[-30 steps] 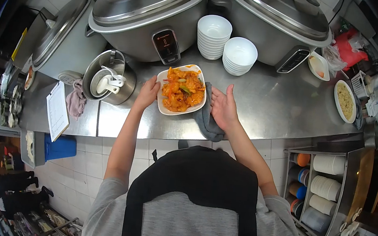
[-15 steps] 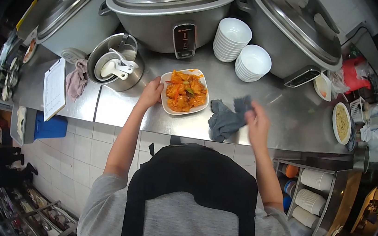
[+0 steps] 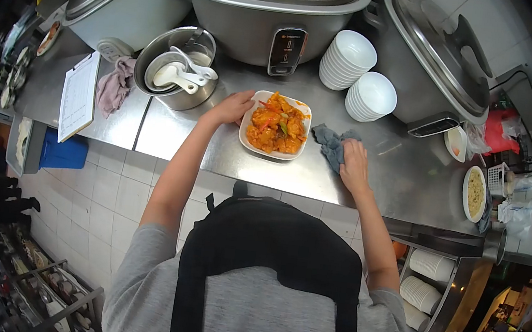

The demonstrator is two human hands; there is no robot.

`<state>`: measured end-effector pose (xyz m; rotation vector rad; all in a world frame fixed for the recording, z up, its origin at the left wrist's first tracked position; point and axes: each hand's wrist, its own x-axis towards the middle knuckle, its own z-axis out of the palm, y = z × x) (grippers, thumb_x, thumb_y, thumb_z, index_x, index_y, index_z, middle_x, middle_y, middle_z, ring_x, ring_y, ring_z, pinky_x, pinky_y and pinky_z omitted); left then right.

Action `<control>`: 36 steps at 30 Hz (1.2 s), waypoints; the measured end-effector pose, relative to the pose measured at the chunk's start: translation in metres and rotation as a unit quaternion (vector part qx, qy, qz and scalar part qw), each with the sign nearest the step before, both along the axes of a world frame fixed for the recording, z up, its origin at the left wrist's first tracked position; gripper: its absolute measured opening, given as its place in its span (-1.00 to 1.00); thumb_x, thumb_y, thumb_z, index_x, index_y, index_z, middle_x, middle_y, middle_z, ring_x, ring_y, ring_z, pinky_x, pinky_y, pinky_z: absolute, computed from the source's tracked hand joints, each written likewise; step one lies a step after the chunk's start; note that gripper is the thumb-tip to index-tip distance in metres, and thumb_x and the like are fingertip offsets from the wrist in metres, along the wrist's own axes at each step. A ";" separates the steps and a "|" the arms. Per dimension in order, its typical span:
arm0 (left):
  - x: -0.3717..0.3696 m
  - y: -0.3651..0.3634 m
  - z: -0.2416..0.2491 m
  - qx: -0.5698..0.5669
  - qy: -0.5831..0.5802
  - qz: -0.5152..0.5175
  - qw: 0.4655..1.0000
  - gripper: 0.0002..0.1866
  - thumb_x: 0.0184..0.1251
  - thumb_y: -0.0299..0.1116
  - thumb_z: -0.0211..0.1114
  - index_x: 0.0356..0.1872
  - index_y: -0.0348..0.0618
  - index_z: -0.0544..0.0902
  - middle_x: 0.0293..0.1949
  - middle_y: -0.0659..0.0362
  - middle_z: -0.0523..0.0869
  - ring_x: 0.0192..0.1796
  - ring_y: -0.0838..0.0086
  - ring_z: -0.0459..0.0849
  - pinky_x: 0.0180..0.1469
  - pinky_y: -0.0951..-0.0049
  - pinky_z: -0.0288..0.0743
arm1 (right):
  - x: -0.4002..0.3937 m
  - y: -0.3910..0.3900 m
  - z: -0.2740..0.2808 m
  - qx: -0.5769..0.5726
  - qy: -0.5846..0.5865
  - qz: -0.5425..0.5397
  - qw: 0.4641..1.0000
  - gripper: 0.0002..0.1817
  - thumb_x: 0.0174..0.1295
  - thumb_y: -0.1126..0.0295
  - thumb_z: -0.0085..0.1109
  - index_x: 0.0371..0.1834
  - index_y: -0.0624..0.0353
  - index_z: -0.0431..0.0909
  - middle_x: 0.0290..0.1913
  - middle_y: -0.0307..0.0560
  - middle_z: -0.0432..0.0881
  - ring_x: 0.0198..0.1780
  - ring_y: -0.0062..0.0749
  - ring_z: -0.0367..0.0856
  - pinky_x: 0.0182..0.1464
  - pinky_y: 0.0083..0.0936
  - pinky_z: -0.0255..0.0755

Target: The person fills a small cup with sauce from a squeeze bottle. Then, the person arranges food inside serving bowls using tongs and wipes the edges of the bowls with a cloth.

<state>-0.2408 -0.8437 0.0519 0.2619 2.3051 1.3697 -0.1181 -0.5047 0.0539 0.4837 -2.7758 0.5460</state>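
A square white bowl (image 3: 243,138) of orange-sauced food (image 3: 277,125) rests on the steel counter (image 3: 215,153). My left hand (image 3: 233,107) touches the bowl's left rim, fingers close together and thumb partly hidden beside it. To the right of the bowl lies a crumpled grey-blue cloth (image 3: 330,146). The fingers of my right hand (image 3: 354,165) are closed on the right part of this cloth, pressed against the counter. Two stacks of white bowls (image 3: 350,52) (image 3: 372,96) stand behind the cloth.
Large steel cookers (image 3: 249,26) line the back. Left are a pot with white ladles (image 3: 175,67), a pink cloth (image 3: 114,86) and a clipboard (image 3: 79,95). An oval dish of food (image 3: 475,193) sits far right. Stacked plates (image 3: 430,266) fill a shelf below.
My right hand has come down onto the cloth, which lies flatter and more bunched together. The view has shifted, and my left hand stays at the bowl's left side.
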 end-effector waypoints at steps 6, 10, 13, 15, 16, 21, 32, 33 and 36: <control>-0.020 0.005 0.003 -0.007 -0.008 -0.070 0.997 -0.54 0.38 -0.27 -0.04 0.25 -0.23 0.32 -0.15 -0.02 0.63 -0.31 0.33 0.70 -0.43 0.43 0.65 | 0.000 0.011 -0.005 0.024 -0.059 -0.030 0.998 -0.63 -0.17 0.64 0.12 -0.19 0.28 0.41 -0.19 0.08 0.45 -0.10 0.00 0.42 -0.03 -0.28 0.30; -0.026 0.020 0.026 -0.070 -0.034 -0.122 0.990 -0.53 0.37 -0.16 0.01 0.21 -0.16 0.39 -0.22 0.02 0.67 -0.24 0.33 0.69 -0.36 0.38 0.65 | 0.009 0.020 0.006 -0.155 -0.133 -0.073 0.976 -0.57 -0.09 0.50 0.26 -0.09 0.28 0.42 -0.18 -0.02 0.51 -0.04 -0.18 0.47 0.04 -0.41 0.30; -0.014 0.029 0.045 -0.199 0.108 -0.104 0.968 -0.57 0.37 -0.12 0.03 0.13 -0.15 0.48 -0.25 -0.01 0.69 -0.17 0.26 0.69 -0.22 0.33 0.61 | 0.027 0.030 0.034 -0.594 -0.307 -0.026 0.743 -0.55 -0.06 0.42 0.28 -0.06 0.25 0.42 -0.12 -0.16 0.52 -0.01 -0.41 0.47 0.06 -0.52 0.28; 0.002 0.038 0.070 -0.290 0.246 -0.086 0.921 -0.62 0.37 -0.14 0.04 0.06 -0.15 0.53 -0.26 -0.02 0.70 -0.14 0.23 0.68 -0.13 0.34 0.57 | 0.034 0.032 0.046 -0.671 -0.308 -0.025 0.674 -0.56 -0.04 0.42 0.26 -0.04 0.23 0.42 -0.10 -0.19 0.51 -0.01 -0.48 0.45 0.06 -0.55 0.27; 0.012 0.046 0.093 -0.260 0.272 -0.080 0.923 -0.61 0.35 -0.14 0.07 0.07 -0.16 0.52 -0.24 -0.06 0.69 -0.12 0.18 0.67 -0.06 0.34 0.53 | 0.036 0.032 0.049 -0.740 -0.309 -0.016 0.598 -0.57 -0.02 0.42 0.24 -0.03 0.22 0.43 -0.08 -0.22 0.50 -0.02 -0.55 0.44 0.06 -0.58 0.27; 0.050 0.122 0.104 0.128 0.167 -0.216 0.953 -0.55 0.28 -0.22 0.18 0.17 -0.12 0.45 0.12 0.09 0.52 0.09 0.37 0.52 0.07 0.35 0.43 | 0.036 0.039 0.068 -0.658 -0.258 0.047 0.706 -0.59 0.00 0.48 0.17 -0.01 0.26 0.42 -0.08 -0.20 0.51 0.00 -0.54 0.43 0.09 -0.60 0.25; 0.051 0.192 0.108 0.261 -0.026 -0.244 0.934 -0.85 0.16 -0.44 0.21 -0.27 -0.27 0.59 -0.26 0.16 0.64 -0.16 0.47 0.57 -0.10 0.48 0.41 | 0.066 0.049 0.106 -0.587 -0.233 -0.021 0.775 -0.64 -0.02 0.58 0.20 -0.08 0.27 0.48 -0.05 -0.16 0.50 0.00 -0.52 0.43 0.06 -0.62 0.27; 0.050 0.190 0.103 0.261 -0.025 -0.239 0.935 -0.85 0.16 -0.44 0.21 -0.27 -0.27 0.59 -0.26 0.16 0.64 -0.16 0.47 0.57 -0.10 0.48 0.41 | 0.071 0.060 0.094 -0.558 -0.292 -0.087 0.772 -0.73 -0.01 0.54 0.24 -0.19 0.25 0.50 -0.03 -0.15 0.50 0.00 -0.53 0.43 0.05 -0.61 0.27; 0.044 0.170 0.092 0.137 0.210 -0.228 0.941 -0.77 0.15 -0.39 0.26 -0.18 -0.22 0.59 -0.23 0.17 0.64 -0.12 0.44 0.58 -0.07 0.46 0.43 | 0.073 0.070 0.078 -0.557 -0.245 -0.107 0.786 -0.86 0.00 0.52 0.28 -0.43 0.21 0.49 -0.07 -0.14 0.51 -0.04 -0.54 0.42 0.02 -0.59 0.27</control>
